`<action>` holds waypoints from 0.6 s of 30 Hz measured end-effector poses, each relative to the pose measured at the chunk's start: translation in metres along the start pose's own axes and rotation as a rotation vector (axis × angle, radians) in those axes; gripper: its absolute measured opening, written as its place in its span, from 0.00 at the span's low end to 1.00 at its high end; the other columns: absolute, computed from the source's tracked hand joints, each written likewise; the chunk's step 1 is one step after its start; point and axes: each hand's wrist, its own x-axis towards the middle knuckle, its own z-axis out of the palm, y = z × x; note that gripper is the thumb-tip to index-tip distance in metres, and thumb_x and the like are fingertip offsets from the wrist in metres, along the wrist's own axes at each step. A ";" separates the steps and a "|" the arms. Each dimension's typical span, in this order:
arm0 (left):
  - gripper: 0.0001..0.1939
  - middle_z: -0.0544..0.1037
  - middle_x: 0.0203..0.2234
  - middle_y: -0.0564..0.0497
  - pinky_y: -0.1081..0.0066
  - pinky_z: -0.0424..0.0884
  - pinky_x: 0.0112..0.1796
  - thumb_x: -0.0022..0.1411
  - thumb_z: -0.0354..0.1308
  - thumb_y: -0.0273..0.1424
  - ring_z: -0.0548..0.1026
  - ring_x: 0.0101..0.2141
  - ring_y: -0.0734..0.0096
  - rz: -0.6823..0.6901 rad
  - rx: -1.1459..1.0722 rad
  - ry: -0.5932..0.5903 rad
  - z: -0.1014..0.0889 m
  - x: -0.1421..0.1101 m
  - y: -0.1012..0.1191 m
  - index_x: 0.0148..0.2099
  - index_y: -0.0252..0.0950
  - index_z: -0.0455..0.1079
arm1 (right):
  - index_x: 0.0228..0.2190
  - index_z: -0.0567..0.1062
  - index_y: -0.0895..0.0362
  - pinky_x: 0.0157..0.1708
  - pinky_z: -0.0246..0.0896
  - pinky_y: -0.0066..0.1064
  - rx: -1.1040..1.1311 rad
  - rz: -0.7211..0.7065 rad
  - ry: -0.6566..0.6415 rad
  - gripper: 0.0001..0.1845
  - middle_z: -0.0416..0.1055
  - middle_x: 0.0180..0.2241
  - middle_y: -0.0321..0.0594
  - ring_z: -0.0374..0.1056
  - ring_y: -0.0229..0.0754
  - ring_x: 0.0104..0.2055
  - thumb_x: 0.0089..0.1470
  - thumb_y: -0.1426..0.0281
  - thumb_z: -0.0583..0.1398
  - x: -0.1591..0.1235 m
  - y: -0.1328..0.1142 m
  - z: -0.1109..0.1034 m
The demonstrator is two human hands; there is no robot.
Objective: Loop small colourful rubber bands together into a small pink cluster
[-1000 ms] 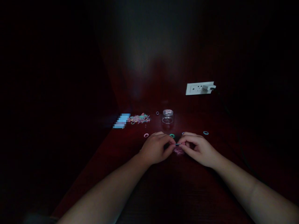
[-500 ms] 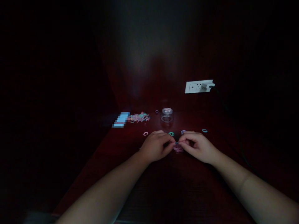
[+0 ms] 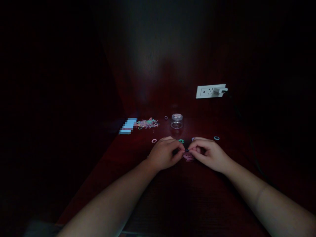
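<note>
My left hand (image 3: 166, 153) and my right hand (image 3: 208, 154) meet over the dark red table, each with thumb and forefinger pinched. Between the fingertips stretches a small hair tie (image 3: 186, 150), thin and pale, its colour hard to make out in the dim light. Just below it lies a small heap of pinkish-purple bands (image 3: 189, 157). Beyond the hands are a green hair tie (image 3: 181, 141) and a purple one (image 3: 193, 139), the latter partly hidden by my right hand. A pink hair tie (image 3: 154, 141) lies left, and a blue one (image 3: 216, 138) right.
A clear lidded jar (image 3: 176, 123) stands behind the hands. To its left are a pile of mixed coloured hair ties (image 3: 148, 123) and a blurred-out bright phone-like rectangle (image 3: 128, 126). On the wall is a socket (image 3: 211, 91) with a plug and dark cable.
Both hands stay almost in place, still pinching the hair tie, which sits slightly higher and looks paler. The view has shifted very slightly.
</note>
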 end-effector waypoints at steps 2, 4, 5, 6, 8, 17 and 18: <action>0.02 0.79 0.30 0.53 0.67 0.69 0.38 0.61 0.58 0.29 0.74 0.34 0.68 -0.005 -0.006 0.004 -0.001 0.000 0.001 0.36 0.39 0.72 | 0.30 0.76 0.57 0.24 0.58 0.28 -0.004 0.000 0.002 0.07 0.64 0.25 0.35 0.61 0.35 0.25 0.59 0.69 0.60 0.000 0.001 0.000; 0.01 0.79 0.29 0.53 0.67 0.69 0.38 0.61 0.58 0.29 0.74 0.33 0.68 -0.013 -0.011 0.009 -0.002 0.000 0.001 0.35 0.39 0.71 | 0.30 0.76 0.57 0.24 0.57 0.28 0.000 -0.002 0.003 0.07 0.64 0.25 0.35 0.61 0.35 0.25 0.59 0.69 0.60 -0.001 0.002 0.000; 0.01 0.78 0.29 0.53 0.67 0.69 0.37 0.60 0.59 0.29 0.73 0.33 0.68 -0.016 -0.012 0.013 -0.002 0.000 0.002 0.35 0.39 0.71 | 0.30 0.76 0.57 0.24 0.57 0.28 0.005 -0.002 0.004 0.07 0.64 0.25 0.35 0.61 0.35 0.25 0.59 0.69 0.60 -0.001 0.002 0.000; 0.01 0.78 0.29 0.53 0.67 0.69 0.37 0.60 0.59 0.29 0.73 0.33 0.67 -0.020 -0.010 0.016 -0.002 0.000 0.002 0.35 0.39 0.71 | 0.31 0.76 0.57 0.24 0.57 0.28 0.010 -0.002 0.007 0.07 0.64 0.25 0.35 0.61 0.35 0.25 0.59 0.69 0.60 -0.001 0.002 0.000; 0.01 0.78 0.29 0.53 0.67 0.68 0.37 0.60 0.59 0.29 0.73 0.33 0.68 -0.019 -0.010 0.016 -0.002 0.000 0.002 0.35 0.39 0.71 | 0.33 0.76 0.57 0.23 0.56 0.27 0.024 0.001 0.014 0.05 0.63 0.26 0.35 0.60 0.34 0.25 0.59 0.69 0.60 -0.001 0.002 -0.001; 0.00 0.78 0.29 0.54 0.68 0.68 0.37 0.60 0.60 0.29 0.73 0.33 0.68 -0.010 -0.028 0.030 0.000 0.001 0.002 0.35 0.39 0.71 | 0.41 0.73 0.57 0.24 0.56 0.27 0.098 0.021 -0.110 0.17 0.66 0.31 0.34 0.58 0.32 0.24 0.49 0.67 0.69 -0.003 0.000 0.001; 0.01 0.78 0.29 0.54 0.68 0.68 0.37 0.60 0.60 0.29 0.73 0.33 0.69 -0.004 -0.026 0.034 0.000 0.001 0.002 0.35 0.39 0.71 | 0.40 0.73 0.57 0.23 0.56 0.26 0.097 0.032 -0.109 0.16 0.67 0.31 0.34 0.58 0.32 0.24 0.50 0.67 0.68 -0.003 0.000 0.002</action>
